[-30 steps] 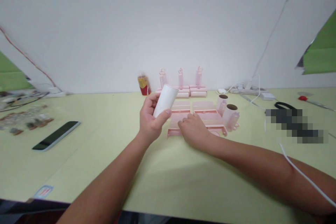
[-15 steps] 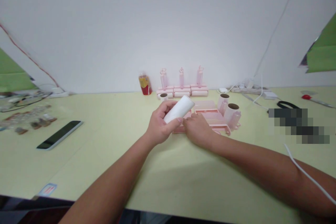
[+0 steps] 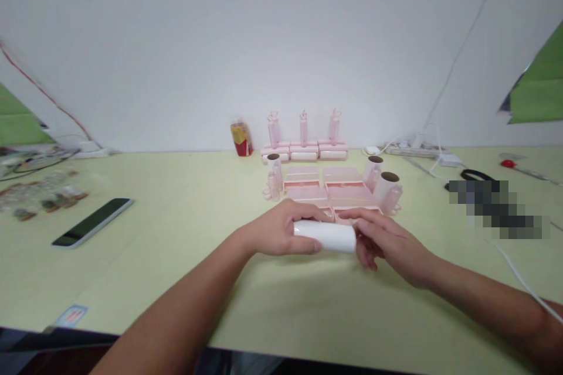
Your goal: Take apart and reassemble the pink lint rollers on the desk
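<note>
My left hand (image 3: 277, 229) is wrapped round a white lint-roller roll (image 3: 329, 236), which lies nearly level above the table. At the roll's right end is my right hand (image 3: 398, 246), its fingers apart and loosely bent; whether the fingertips touch the roll is not clear. Just behind the hands are open pink cases (image 3: 347, 194) in two rows, the nearest partly hidden by my fingers. Two white rolls with brown cardboard cores (image 3: 387, 192) stand upright to their right, beside pale pink handles (image 3: 393, 200). Another upright roll (image 3: 273, 163) and handle (image 3: 273, 183) stand to the left.
Closed pink rollers (image 3: 303, 151) with upright handles line the wall. A red and yellow packet (image 3: 241, 139) stands left of them. A phone (image 3: 93, 222) lies at left, near clear-wrapped items (image 3: 53, 196). Cables, a power strip (image 3: 413, 149) and a black strap (image 3: 481, 175) are at right.
The white roll has turned from slanted to nearly level and come lower and nearer. My right hand has drawn back from the pink cases to the roll's right end, its fingers spreading.
</note>
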Demonstrator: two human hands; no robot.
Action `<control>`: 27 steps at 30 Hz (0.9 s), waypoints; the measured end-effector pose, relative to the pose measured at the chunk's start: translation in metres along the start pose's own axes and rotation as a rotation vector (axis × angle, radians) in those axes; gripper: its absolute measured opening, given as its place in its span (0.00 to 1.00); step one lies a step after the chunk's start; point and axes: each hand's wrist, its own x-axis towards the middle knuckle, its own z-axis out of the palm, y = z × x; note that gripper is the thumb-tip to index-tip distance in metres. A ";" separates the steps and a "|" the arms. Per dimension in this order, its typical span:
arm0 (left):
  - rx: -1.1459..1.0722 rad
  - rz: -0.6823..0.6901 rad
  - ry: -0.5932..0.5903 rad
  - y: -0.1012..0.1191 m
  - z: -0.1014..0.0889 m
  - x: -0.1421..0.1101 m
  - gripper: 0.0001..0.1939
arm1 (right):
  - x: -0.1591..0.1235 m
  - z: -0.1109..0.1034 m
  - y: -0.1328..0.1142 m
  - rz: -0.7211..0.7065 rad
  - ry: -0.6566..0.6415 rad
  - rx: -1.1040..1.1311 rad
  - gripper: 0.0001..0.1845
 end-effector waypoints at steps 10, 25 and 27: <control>-0.007 -0.106 0.016 -0.015 0.008 0.006 0.26 | -0.002 -0.006 0.038 0.037 -0.157 0.374 0.32; -0.404 0.014 0.485 -0.031 0.032 0.019 0.27 | -0.001 -0.008 0.030 -0.021 -0.143 0.489 0.22; -0.426 0.038 0.500 -0.030 0.032 0.020 0.25 | -0.002 -0.008 0.030 -0.027 -0.145 0.481 0.23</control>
